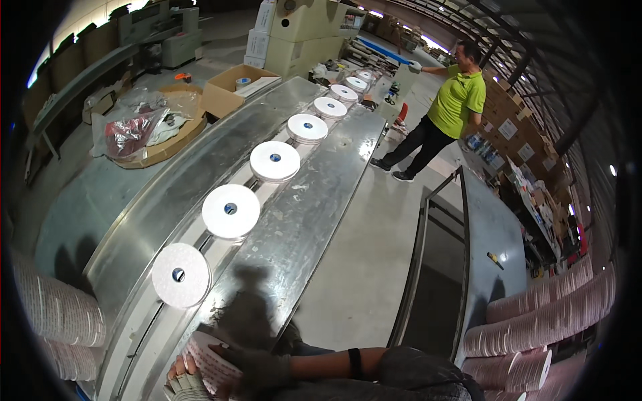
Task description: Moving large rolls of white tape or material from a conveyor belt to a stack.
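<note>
At the lower edge, a tape roll [208,357] with pink-printed white wrap is tilted between my hands, beside the metal table. My left hand [185,383], in a pale glove with bare fingertips, grips its near left side. My right hand [257,369], in a dark grey glove, is closed on the roll's right side; its forearm wears a black band. Just ahead lies a flat tape roll [194,269], the nearest of a row of several white rolls with blue-marked cores. The row runs along the conveyor track [155,327] to the far end.
Stacked tape rolls stand at the left [63,311] and right [535,319]. A person [451,100] in a yellow-green shirt stands beyond the table. An open carton [227,90] and a plastic-filled tray [157,127] lie left. A second table [491,207] holds a small yellow-black tool.
</note>
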{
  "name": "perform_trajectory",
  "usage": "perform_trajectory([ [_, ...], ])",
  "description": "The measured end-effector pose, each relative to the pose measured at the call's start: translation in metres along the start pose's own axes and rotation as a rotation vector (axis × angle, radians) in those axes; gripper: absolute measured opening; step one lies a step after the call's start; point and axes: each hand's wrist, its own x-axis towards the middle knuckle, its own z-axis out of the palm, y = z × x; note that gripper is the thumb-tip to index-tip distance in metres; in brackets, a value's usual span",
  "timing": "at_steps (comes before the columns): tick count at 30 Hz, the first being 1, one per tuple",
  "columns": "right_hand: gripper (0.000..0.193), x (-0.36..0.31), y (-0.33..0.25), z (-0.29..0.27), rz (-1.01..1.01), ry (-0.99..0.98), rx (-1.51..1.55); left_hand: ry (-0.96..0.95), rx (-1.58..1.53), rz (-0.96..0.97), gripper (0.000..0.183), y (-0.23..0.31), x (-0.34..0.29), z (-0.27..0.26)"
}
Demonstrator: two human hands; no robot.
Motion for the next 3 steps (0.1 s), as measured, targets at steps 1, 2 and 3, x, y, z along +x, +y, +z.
perform_trajectory([
  [1,0.095,0.003,0.001,-0.008,-0.133,-0.075,0.094,-0.007,-0.003,-0.009,0.072,0.0,-0.002,0.001],
  [2,0.093,0.006,0.005,-0.019,-0.265,-0.153,0.193,-0.035,0.001,-0.03,0.073,0.0,-0.004,0.001],
  [3,0.093,0.008,0.006,-0.014,-0.263,-0.175,0.208,-0.068,0.013,-0.057,0.073,-0.002,-0.006,0.001],
])
